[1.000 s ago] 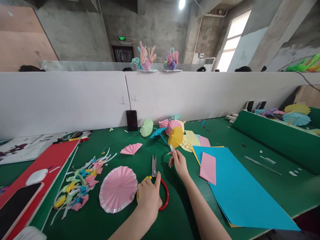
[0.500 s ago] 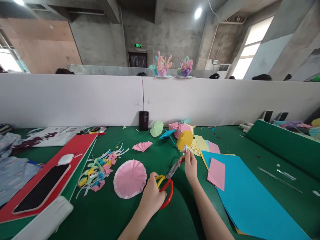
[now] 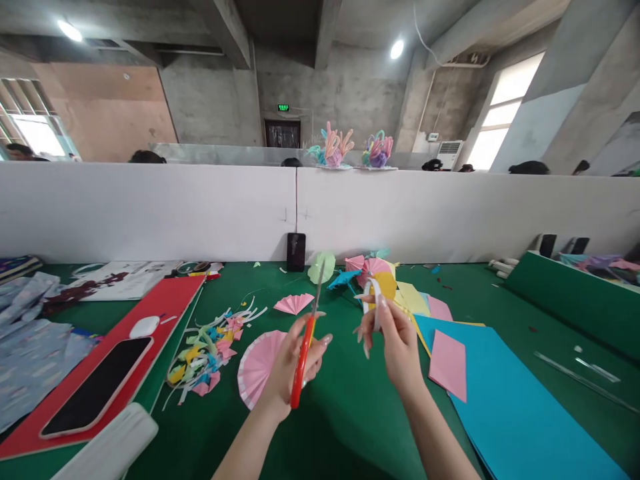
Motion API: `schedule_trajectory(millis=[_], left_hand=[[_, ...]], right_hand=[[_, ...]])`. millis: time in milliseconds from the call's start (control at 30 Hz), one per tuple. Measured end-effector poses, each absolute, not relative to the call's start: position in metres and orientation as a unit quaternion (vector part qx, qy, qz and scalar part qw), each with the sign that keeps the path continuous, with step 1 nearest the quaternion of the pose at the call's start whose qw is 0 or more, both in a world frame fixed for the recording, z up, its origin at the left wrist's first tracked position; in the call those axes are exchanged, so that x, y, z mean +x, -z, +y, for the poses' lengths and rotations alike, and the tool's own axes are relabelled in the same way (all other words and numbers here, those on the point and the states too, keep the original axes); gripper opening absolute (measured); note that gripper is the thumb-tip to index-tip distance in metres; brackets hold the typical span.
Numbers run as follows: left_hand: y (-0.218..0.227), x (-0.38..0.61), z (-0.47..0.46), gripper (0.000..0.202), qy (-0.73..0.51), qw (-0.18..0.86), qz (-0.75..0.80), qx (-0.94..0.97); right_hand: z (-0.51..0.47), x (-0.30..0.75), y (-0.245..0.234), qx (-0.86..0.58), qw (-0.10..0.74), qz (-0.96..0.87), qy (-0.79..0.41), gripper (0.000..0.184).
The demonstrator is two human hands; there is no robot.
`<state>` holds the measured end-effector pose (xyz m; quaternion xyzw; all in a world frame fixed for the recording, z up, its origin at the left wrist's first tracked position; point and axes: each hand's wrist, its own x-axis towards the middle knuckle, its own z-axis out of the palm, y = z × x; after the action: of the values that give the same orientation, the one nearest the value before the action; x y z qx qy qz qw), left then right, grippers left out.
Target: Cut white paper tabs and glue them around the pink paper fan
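My left hand (image 3: 283, 377) is closed on a pair of scissors (image 3: 302, 370) with a red handle, held up off the table with the blades pointing away from me. Between the thumb and fingers of my right hand (image 3: 400, 340) is a curled white strip (image 3: 371, 288), whose material I cannot make out. Behind and below my left hand lies a pleated pink paper disc (image 3: 254, 368) with a white edge, partly covered by that hand. A small pink folded paper fan (image 3: 293, 304) rests beyond the scissors.
Paper scraps (image 3: 207, 353) are heaped at left, near a red board (image 3: 115, 347) bearing a phone (image 3: 97, 390). Small paper umbrellas (image 3: 345, 279) stand at the back. Blue sheets (image 3: 520, 400) and a pink card (image 3: 447, 367) lie right. A white partition (image 3: 225, 213) bounds the table.
The scissors have come away from the white strip and risen, turning upright in my left hand. My right hand has lifted slightly with the strip, and the view has tipped up.
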<state>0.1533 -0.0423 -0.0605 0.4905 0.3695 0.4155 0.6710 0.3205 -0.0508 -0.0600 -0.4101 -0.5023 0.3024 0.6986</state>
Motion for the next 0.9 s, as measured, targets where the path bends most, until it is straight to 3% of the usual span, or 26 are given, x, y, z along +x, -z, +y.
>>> schedule_trajectory(millis=[200,367,467,567,733,900], left_hand=[[0.025,0.135,-0.023,0.042,-0.494,0.655,0.294,0.490],[0.009,0.119,-0.015,0.033,-0.572,0.568,0.287,0.517],[0.007,0.108,-0.012,0.023,-0.582,0.533,0.299,0.536],[0.008,0.097,-0.008,0.026,-0.596,0.523,0.307,0.526],[0.016,0.088,0.009,0.031,-0.578,0.540,0.323,0.520],[0.025,0.084,0.022,0.037,-0.605,0.579,0.268,0.476]], right_hand=[[-0.053,0.293,0.017,-0.352,0.623,-0.569,-0.405,0.030],[-0.060,0.281,0.004,-0.351,0.504,-0.627,-0.480,0.042],[-0.059,0.271,0.004,-0.384,0.470,-0.656,-0.448,0.035],[-0.055,0.261,0.006,-0.396,0.435,-0.709,-0.389,0.023],[-0.048,0.250,0.014,-0.392,0.422,-0.783,-0.235,0.018],[-0.040,0.245,0.020,-0.382,0.392,-0.812,-0.202,0.018]])
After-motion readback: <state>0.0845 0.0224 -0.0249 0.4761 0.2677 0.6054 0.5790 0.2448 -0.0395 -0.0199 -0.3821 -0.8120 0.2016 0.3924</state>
